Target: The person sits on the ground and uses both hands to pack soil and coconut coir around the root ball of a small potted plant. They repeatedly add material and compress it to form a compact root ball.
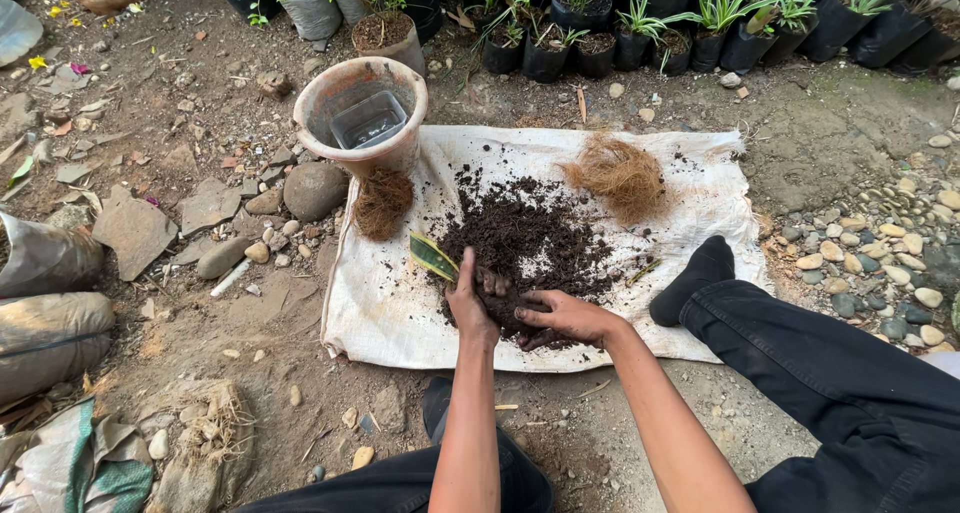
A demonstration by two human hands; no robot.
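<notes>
A pile of dark soil lies on a white sack cloth spread on the ground. My left hand presses into the near edge of the soil beside a green, yellow-edged leaf. Just to its right, my right hand cups soil, fingers dug in. Both hands are dirty and close together, gathering soil between them. A tan clump of coconut fibre sits on the cloth at the far right of the pile, and a darker fibre clump lies at the cloth's left edge.
A pinkish bucket holding a clear plastic cup stands at the cloth's far left corner. Black nursery bags with green plants line the back. Rocks and filled sacks lie left; pebbles right. My black-socked foot rests on the cloth.
</notes>
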